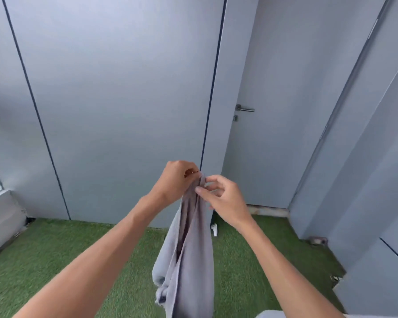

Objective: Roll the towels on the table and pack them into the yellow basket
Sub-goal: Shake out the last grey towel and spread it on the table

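A grey towel (189,255) hangs in loose folds in front of me, held up in the air by its top edge. My left hand (174,180) grips that edge with curled fingers. My right hand (221,198) sits right beside it, thumb and fingertips pinching the same top edge. The lower end of the towel drops out of the bottom of the view. Neither the table nor the yellow basket is in sight.
Green artificial turf (55,253) covers the floor. Grey wall panels (115,99) stand straight ahead, with a grey door and its handle (245,108) to the right. A pale object's corner (269,314) shows at the bottom edge.
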Demonstrator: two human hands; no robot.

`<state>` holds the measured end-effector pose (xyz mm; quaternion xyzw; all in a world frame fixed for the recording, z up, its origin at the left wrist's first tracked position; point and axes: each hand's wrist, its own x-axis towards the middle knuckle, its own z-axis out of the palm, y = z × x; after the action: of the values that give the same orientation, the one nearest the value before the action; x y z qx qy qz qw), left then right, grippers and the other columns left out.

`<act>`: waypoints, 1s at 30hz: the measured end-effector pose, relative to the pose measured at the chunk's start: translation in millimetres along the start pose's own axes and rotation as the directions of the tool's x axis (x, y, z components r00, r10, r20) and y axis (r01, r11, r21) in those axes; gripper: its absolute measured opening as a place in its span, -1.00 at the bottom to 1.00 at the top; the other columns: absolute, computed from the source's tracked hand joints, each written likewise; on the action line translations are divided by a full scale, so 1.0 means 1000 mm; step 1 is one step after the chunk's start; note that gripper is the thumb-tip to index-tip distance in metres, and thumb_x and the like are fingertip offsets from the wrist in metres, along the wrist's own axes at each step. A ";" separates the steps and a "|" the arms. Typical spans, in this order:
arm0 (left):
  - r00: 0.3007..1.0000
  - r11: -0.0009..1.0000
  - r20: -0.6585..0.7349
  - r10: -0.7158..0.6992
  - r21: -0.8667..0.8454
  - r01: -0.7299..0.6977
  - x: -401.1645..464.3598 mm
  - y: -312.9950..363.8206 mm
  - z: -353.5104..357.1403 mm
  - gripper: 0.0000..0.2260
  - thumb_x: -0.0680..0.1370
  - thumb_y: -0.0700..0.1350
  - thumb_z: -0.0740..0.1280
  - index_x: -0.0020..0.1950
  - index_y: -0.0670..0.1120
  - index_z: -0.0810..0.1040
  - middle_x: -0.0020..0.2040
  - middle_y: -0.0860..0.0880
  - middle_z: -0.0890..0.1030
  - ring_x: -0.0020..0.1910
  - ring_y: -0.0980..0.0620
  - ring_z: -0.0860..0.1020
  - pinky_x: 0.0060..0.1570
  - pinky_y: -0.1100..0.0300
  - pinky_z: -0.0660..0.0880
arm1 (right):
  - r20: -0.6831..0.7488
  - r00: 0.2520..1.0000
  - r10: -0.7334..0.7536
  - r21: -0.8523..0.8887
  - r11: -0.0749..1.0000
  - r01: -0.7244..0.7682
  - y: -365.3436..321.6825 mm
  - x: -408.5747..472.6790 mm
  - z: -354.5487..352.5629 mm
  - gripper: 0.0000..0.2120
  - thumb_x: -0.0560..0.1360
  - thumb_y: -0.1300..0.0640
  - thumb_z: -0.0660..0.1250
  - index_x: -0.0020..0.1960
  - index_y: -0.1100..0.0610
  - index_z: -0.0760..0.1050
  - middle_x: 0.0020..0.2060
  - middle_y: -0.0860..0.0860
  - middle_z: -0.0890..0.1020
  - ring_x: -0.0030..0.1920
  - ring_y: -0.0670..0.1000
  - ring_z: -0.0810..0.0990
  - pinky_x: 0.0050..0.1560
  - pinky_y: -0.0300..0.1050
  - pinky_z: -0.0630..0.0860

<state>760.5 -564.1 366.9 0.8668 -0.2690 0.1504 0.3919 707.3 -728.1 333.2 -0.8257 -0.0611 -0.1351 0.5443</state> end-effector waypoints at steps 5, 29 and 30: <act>0.989 0.999 0.147 -0.032 0.035 0.027 0.048 -0.016 0.021 -0.89 0.50 -0.19 0.35 -0.21 -0.13 0.64 -0.25 -0.03 0.65 -0.21 0.00 0.57 -0.19 0.24 0.44 | -0.224 0.974 0.028 -0.038 0.999 -0.038 0.028 0.025 0.010 -0.85 0.41 0.07 0.48 -0.05 0.03 0.57 -0.22 -0.04 0.66 -0.24 -0.07 0.65 -0.12 -0.03 0.61; 0.879 0.768 0.474 -0.051 -0.544 0.338 0.175 -0.128 0.075 -0.69 0.52 0.09 0.37 -0.19 -0.16 0.55 -0.27 0.04 0.52 -0.28 0.14 0.46 -0.21 0.30 0.37 | -0.181 0.981 -0.070 -0.278 0.960 0.017 0.076 0.206 -0.052 -0.94 0.48 0.09 0.42 -0.14 0.07 0.64 -0.26 0.07 0.68 -0.20 0.14 0.62 -0.09 0.08 0.55; 0.875 0.772 0.480 -0.055 -0.536 0.343 0.177 -0.129 0.077 -0.64 0.50 0.11 0.38 -0.17 -0.20 0.56 -0.26 0.03 0.53 -0.27 0.14 0.48 -0.21 0.32 0.38 | -0.162 0.985 -0.062 -0.302 0.953 0.010 0.079 0.208 -0.059 -0.93 0.48 0.08 0.41 -0.15 0.05 0.64 -0.27 0.07 0.67 -0.20 0.15 0.61 -0.10 0.08 0.54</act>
<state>983.7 -613.6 323.4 0.7301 -0.2876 -0.1859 0.5913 917.1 -823.4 345.4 -0.8829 -0.0085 -0.2226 0.4134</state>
